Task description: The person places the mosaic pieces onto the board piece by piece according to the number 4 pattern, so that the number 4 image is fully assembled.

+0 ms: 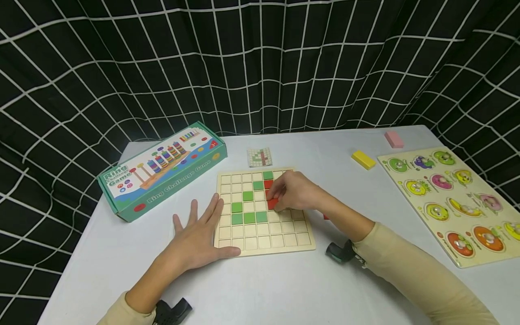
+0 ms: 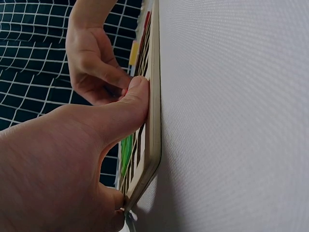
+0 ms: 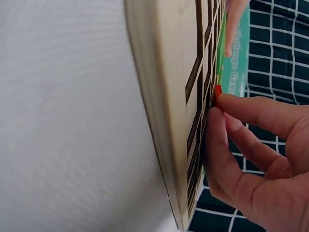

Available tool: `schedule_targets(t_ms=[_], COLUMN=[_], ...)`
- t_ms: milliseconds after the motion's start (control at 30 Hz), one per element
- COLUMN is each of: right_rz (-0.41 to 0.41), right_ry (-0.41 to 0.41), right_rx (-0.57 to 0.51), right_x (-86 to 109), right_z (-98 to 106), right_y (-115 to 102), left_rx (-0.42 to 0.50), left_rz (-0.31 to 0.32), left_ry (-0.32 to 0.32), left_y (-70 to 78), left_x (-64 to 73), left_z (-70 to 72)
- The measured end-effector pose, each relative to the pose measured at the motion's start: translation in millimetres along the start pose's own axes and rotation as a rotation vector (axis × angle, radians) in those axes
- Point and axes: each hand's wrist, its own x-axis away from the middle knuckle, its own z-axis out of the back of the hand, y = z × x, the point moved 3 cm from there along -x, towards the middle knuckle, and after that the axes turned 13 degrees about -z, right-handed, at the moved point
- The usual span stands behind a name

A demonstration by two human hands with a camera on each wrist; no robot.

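A wooden grid board (image 1: 264, 243) lies on the white table. Green tiles (image 1: 249, 218) fill several of its squares in a slanted line and a short row. A red tile (image 1: 268, 184) sits in the column near the board's middle. My right hand (image 1: 298, 192) reaches over that column and pinches another red tile (image 3: 218, 91) between thumb and fingertips, close against the grid. My left hand (image 1: 195, 241) rests at the board's left side with fingers spread. Its thumb (image 2: 137, 92) lies over the near edge of the board.
A small pattern card (image 1: 259, 157) lies behind the board. At left stands a green game box (image 1: 170, 176). A yellow block (image 1: 363, 160), a pink block (image 1: 394, 139) and a fruit knob puzzle (image 1: 438, 225) are on the right. Part of a red piece (image 1: 326, 217) shows beside the right forearm.
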Motion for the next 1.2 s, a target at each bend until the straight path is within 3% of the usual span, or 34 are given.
schedule_targets(t_ms=[933,1200], right_rz=[0.058,0.034], right_ry=[0.039,0.019], right_rx=[0.031,0.014], right_x=[-0.1,1.0], right_z=[-2.5,2.6], right_y=[-2.8,-1.2], left_rx=[0.016,0.002], left_rz=[-0.003,0.004], left_ry=[-0.007,-0.007], left_y=[0.2,-1.4], left_x=[1.0,-0.7], left_z=[-0.6,-1.7])
